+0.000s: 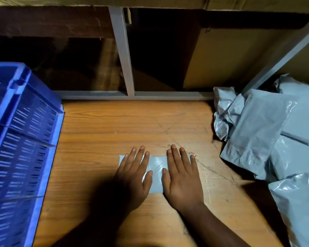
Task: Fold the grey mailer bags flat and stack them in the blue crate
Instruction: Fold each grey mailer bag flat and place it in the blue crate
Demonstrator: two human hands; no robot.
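Observation:
A small folded grey mailer bag (156, 173) lies flat on the wooden table (125, 125) in front of me. My left hand (134, 177) rests palm down on its left part, fingers spread. My right hand (183, 177) presses flat on its right part, fingers straight and apart. Only the strip of bag between my hands and its far corners show. The blue crate (23, 139) with slotted walls stands at the table's left side; its inside is hardly visible.
A heap of loose, crumpled grey mailer bags (268, 129) fills the table's right side. A grey metal shelf frame (122, 56) runs along the back edge, with cardboard boxes (227, 57) behind it in the dark.

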